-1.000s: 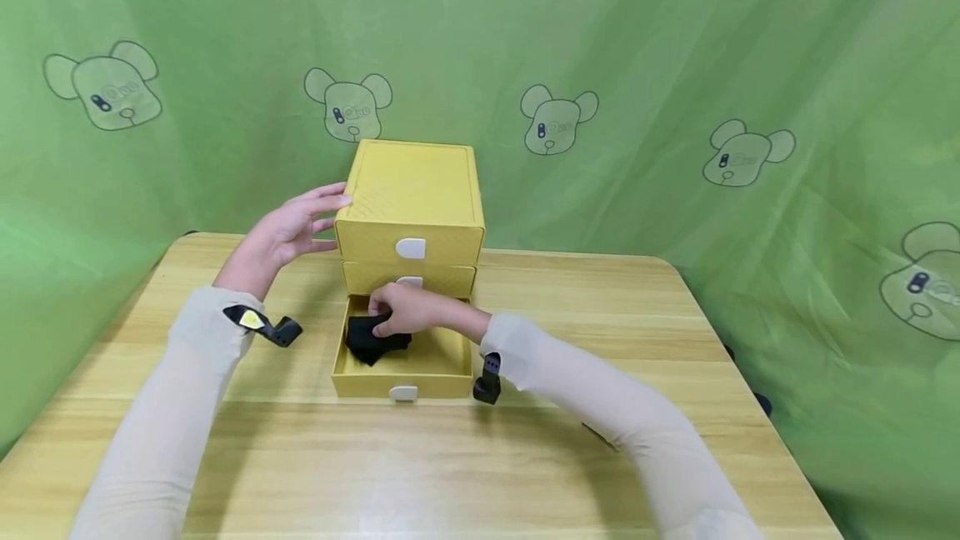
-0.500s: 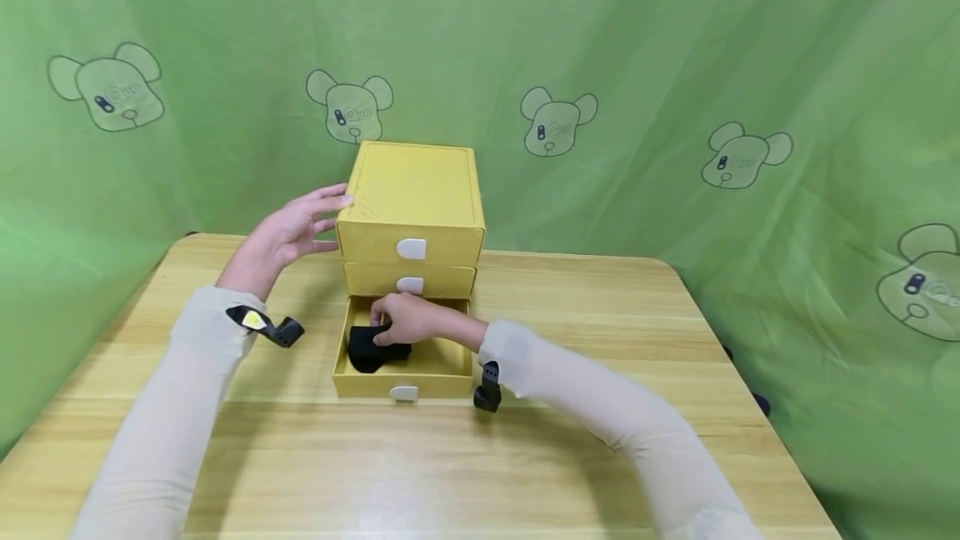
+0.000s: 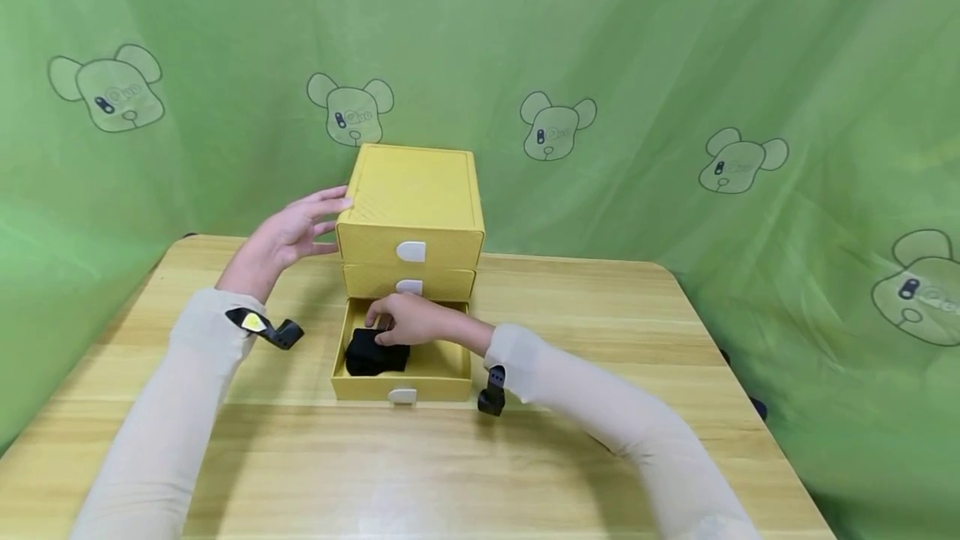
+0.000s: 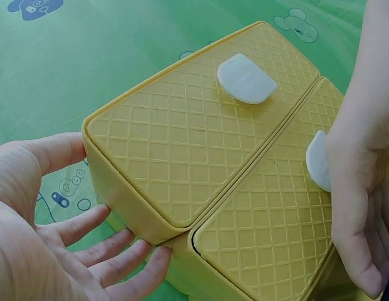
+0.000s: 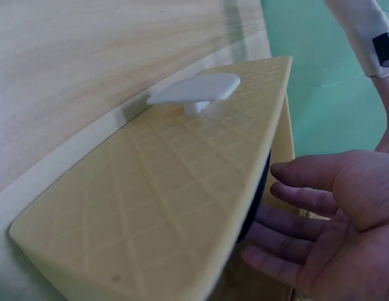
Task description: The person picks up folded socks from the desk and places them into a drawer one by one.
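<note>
A yellow drawer cabinet (image 3: 417, 190) stands on the table, its lowest drawer (image 3: 442, 388) pulled out. Inside that drawer's left part lies a bunched black cloth (image 3: 375, 355). Over it is my right hand (image 3: 411, 321), thumb and fingers at the cloth's upper edge. In the right wrist view the right hand (image 5: 335, 219) has its thumb and fingers spread apart; the drawer front hides most of the cloth. My left hand (image 3: 288, 232) rests its fingertips on the cabinet's left side. The left wrist view shows those fingers (image 4: 122, 269) extended along the side.
Above the pulled-out drawer, two shut drawers carry white tabs, the top tab (image 3: 410, 252) and the middle tab (image 3: 409, 286). The wooden table (image 3: 585, 307) reaches out on both sides. Behind it hangs a green curtain (image 3: 637, 40) with bear faces.
The black cloth has shifted slightly towards the drawer's front and looks more compact. My right hand has dropped a little and its fingers have loosened. My left hand stays in place.
</note>
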### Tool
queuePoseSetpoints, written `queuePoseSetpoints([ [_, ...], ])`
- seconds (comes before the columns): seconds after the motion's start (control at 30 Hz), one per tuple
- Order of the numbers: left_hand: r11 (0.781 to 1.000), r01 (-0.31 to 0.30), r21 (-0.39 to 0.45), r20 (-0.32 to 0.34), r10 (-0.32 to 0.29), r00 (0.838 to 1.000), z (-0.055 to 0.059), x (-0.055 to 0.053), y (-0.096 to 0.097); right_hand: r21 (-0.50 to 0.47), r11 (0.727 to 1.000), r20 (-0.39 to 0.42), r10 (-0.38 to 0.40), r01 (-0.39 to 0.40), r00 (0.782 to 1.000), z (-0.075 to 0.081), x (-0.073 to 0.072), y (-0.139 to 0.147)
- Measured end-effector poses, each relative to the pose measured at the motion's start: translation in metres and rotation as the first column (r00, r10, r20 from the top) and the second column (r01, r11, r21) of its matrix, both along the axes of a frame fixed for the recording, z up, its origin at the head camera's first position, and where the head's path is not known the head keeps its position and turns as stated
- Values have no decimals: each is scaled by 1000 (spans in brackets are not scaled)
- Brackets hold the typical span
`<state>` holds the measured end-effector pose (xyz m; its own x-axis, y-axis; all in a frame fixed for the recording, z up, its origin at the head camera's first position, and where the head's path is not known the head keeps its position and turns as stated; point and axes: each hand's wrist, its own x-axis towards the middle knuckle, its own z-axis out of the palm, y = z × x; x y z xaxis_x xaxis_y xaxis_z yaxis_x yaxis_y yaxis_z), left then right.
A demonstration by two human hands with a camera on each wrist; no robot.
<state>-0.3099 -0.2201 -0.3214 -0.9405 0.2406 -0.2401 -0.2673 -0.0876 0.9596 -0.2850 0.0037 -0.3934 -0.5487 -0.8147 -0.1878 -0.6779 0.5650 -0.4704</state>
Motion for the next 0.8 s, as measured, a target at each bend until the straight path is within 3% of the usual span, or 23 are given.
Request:
queuePoseSetpoints([
  [0.2, 1000, 0, -7, -3, 0, 1000, -2, 0, 1, -48, 999, 32, 22, -20, 999, 1, 1, 5],
  [0.4, 1000, 10, -14, -2, -10, 1000, -4, -2, 2, -120, 992, 76, 36, -27, 996, 14, 8, 21],
  [0.6, 1000, 19, -12, -6, -19, 1000, -5, -1, 3, -182, 983, 60, 22, -11, 998, 29, 15, 54],
  [0.8, 1000, 6, -6, 0, -6, 1000, -2, 0, -1, -194, 980, 69, -30, 43, 997, 41, 10, 100],
])
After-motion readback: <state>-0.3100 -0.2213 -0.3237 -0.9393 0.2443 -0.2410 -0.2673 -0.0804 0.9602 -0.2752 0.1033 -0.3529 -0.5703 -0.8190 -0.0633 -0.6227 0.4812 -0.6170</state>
